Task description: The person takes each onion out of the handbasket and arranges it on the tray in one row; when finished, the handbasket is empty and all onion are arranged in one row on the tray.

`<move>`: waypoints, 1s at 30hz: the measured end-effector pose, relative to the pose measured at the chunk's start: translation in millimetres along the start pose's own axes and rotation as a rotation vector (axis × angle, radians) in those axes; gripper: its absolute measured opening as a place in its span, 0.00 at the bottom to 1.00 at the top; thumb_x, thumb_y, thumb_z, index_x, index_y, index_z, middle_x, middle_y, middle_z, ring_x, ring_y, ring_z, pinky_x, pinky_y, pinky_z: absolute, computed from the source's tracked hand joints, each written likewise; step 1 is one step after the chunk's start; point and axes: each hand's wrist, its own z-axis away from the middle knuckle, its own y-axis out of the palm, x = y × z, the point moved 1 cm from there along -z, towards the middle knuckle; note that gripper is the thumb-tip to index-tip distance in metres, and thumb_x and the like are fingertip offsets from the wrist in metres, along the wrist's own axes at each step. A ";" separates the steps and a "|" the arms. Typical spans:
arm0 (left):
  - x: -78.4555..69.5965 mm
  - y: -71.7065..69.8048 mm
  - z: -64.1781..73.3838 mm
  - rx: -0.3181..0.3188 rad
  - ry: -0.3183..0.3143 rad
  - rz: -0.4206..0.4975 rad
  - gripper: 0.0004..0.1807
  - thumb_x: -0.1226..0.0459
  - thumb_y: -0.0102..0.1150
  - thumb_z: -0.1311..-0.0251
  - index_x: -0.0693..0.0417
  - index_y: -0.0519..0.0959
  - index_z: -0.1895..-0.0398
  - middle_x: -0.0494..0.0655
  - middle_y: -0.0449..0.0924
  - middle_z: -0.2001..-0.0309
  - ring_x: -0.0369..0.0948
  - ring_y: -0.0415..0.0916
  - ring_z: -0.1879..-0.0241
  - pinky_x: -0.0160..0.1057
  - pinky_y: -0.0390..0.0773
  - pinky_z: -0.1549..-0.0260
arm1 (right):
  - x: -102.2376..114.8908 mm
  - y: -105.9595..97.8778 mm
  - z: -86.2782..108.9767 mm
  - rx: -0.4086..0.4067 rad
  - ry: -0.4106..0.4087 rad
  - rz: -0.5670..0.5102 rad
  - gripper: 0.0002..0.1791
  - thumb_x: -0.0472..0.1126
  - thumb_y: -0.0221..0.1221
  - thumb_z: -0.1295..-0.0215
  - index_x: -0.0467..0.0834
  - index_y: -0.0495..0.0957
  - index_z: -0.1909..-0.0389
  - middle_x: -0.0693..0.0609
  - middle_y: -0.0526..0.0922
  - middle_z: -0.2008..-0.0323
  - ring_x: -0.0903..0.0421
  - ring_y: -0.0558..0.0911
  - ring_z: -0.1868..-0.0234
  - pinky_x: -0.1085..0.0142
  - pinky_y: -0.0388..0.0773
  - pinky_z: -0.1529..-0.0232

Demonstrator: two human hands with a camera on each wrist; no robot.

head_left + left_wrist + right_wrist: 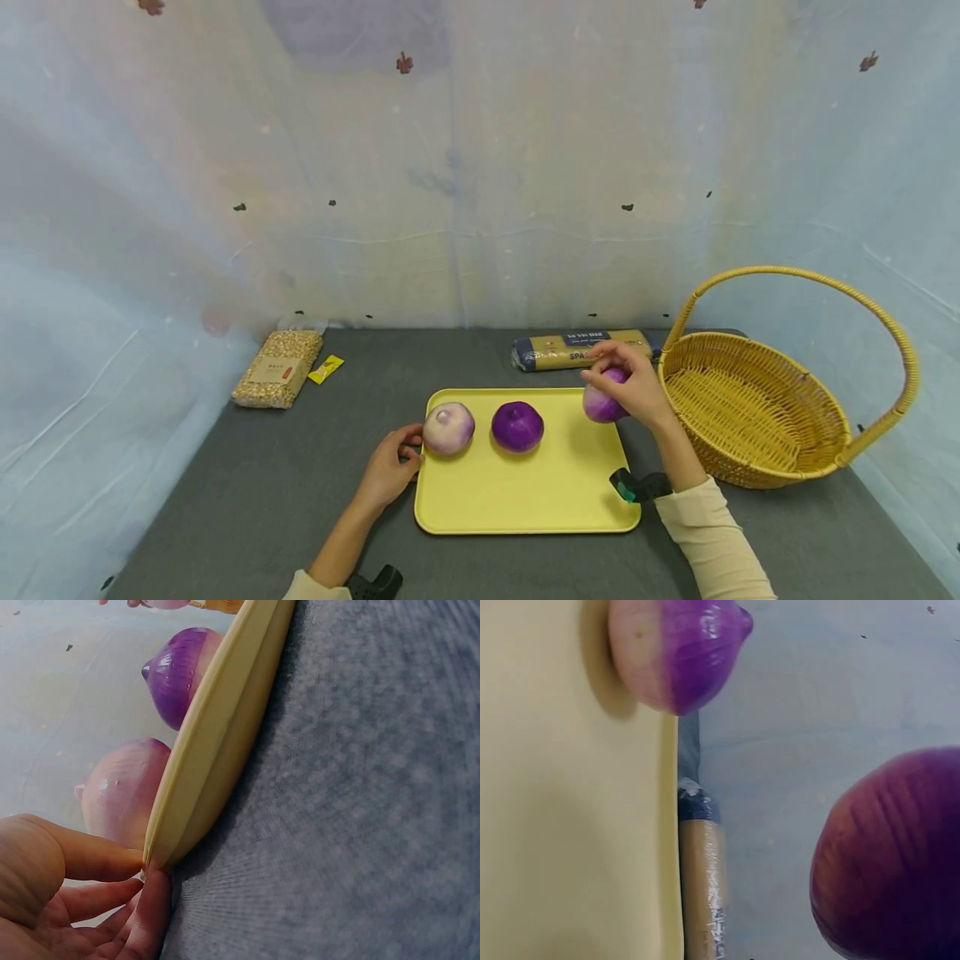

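Observation:
My left hand (pixel 392 468) pinches the left rim of a yellow tray (pixel 525 504); in the left wrist view the thumb and fingers meet on the rim of the tray (pixel 214 742). Beside that hand a pale, purple-tinged onion (pixel 448 428) sits on the tray. A dark purple onion (pixel 517 427) stands to its right. Above the tray's far right corner, my right hand (pixel 632 385) holds another purple onion (pixel 602 407) by its upper part. That held onion (pixel 896 862) looms large in the right wrist view, where the fingers are out of sight.
A yellow wicker basket (pixel 750 462) with a tall handle stands to the right of the tray. Behind the tray lies a spaghetti pack (pixel 555 352). At the back left are a bag of pale grains (pixel 279 368) and a small yellow packet (pixel 326 369).

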 end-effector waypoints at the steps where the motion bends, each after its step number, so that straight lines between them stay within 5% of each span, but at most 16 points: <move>1: -0.1 0.0 0.0 0.000 0.001 -0.001 0.23 0.78 0.57 0.49 0.65 0.73 0.46 0.56 0.72 0.58 0.41 0.70 0.68 0.33 0.77 0.81 | -0.5 0.9 0.4 0.006 -0.006 -0.002 0.16 0.22 0.61 0.49 0.26 0.72 0.58 0.44 0.79 0.75 0.60 0.78 0.72 0.71 0.76 0.69; 19: -0.9 -0.2 -0.6 0.000 0.006 -0.010 0.23 0.77 0.57 0.49 0.64 0.73 0.46 0.56 0.73 0.58 0.41 0.71 0.69 0.33 0.77 0.80 | -8.4 9.7 4.0 0.050 0.019 0.009 0.15 0.24 0.61 0.47 0.26 0.73 0.58 0.39 0.78 0.75 0.58 0.77 0.74 0.70 0.74 0.72; 30: -1.4 -0.5 0.4 -0.001 0.008 -0.020 0.23 0.77 0.57 0.50 0.65 0.73 0.46 0.56 0.73 0.58 0.41 0.71 0.69 0.33 0.77 0.81 | -17.8 15.8 11.6 0.096 0.126 0.041 0.11 0.29 0.62 0.44 0.35 0.76 0.59 0.42 0.78 0.74 0.56 0.77 0.73 0.68 0.75 0.69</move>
